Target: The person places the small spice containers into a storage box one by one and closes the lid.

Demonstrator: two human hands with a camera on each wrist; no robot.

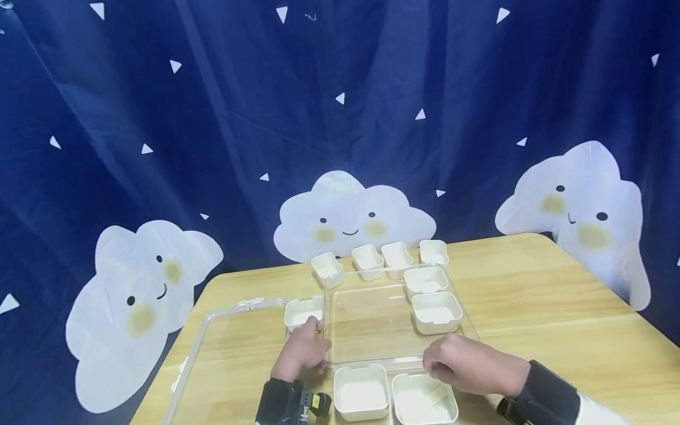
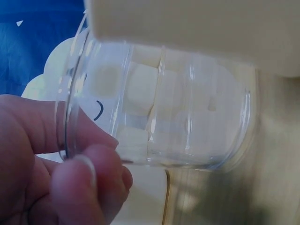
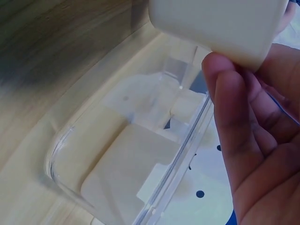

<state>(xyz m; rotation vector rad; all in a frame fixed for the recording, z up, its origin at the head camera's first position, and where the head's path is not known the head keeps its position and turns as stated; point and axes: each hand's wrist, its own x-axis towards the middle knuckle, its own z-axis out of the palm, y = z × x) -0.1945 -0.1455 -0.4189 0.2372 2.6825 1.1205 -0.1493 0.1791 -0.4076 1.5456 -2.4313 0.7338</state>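
A clear plastic box [image 1: 366,327] lies on the table, and two small cream containers [image 1: 437,311] sit inside along its right side. At its left front corner, my left hand [image 1: 303,348] pinches the clear wall between thumb and fingers [image 2: 101,173]. My right hand [image 1: 475,364] is at the front right, its thumb and fingers [image 3: 229,98] holding a cream container [image 3: 211,23] by a corner. In the head view that container [image 1: 425,400] has a pale strip inside. Beside it, nearer the left hand, stands another cream container [image 1: 361,392].
A clear lid [image 1: 199,336] with side clips lies on the left of the wooden table [image 1: 563,307]. Several small cream containers [image 1: 368,260] stand in a row behind the box. One more container [image 1: 303,311] is just beyond the left hand. A blue cloud-patterned curtain [image 1: 340,136] hangs behind.
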